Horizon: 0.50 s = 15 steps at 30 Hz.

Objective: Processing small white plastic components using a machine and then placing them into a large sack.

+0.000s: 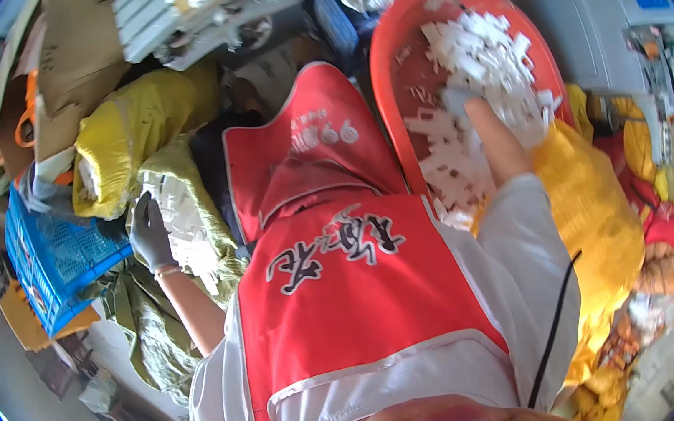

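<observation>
My left hand (151,235), in a grey glove with dark fingertips, is at the edge of an open pale-green woven sack (215,213). Its fingers are stretched out, and I see nothing in them. White flat plastic pieces (176,205) fill the mouth of that sack. My right hand (463,102) reaches into a red oval tub (382,79) on the right. It is blurred among a heap of small white plastic pieces (477,50), so its fingers cannot be made out.
A blue plastic crate (64,252) and a filled yellow sack (148,107) stand on the left. A large orange-yellow sack (591,221) leans against the tub's near side. Grey slatted trays (154,18) lie ahead, with a grey bin (592,28) at the far right.
</observation>
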### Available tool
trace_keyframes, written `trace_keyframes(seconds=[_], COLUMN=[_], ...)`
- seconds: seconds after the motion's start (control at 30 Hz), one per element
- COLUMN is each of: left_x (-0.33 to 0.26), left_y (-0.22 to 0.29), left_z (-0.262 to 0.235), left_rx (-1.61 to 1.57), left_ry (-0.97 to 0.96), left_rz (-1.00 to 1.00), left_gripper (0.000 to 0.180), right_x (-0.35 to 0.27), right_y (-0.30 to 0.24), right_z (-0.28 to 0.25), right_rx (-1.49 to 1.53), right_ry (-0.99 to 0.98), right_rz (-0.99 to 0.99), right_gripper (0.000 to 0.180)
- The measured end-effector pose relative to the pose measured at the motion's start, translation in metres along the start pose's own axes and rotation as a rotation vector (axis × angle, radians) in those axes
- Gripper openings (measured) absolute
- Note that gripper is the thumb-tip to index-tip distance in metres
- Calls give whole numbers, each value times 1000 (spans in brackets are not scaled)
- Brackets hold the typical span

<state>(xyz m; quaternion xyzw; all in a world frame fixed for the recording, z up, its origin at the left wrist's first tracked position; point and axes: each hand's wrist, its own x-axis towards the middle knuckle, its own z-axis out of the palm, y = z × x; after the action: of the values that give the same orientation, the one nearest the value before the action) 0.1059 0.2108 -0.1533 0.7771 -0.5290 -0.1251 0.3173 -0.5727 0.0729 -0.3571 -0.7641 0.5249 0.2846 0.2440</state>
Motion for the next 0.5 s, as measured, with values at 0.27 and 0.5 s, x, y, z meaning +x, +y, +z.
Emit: trace_keyframes(seconds=[0.27, 0.5], left_x=[80, 139], left_y=[143, 226], left_z=[-1, 22], left_rx=[-129, -246], left_ry=[142, 36], left_rz=[491, 695], left_gripper=[18, 24], right_x=[-102, -138], right_y=[-37, -42], right_z=[-83, -123], right_rx=[361, 400], right_ry=[208, 572], right_rz=[151, 179], right_gripper=[33, 40])
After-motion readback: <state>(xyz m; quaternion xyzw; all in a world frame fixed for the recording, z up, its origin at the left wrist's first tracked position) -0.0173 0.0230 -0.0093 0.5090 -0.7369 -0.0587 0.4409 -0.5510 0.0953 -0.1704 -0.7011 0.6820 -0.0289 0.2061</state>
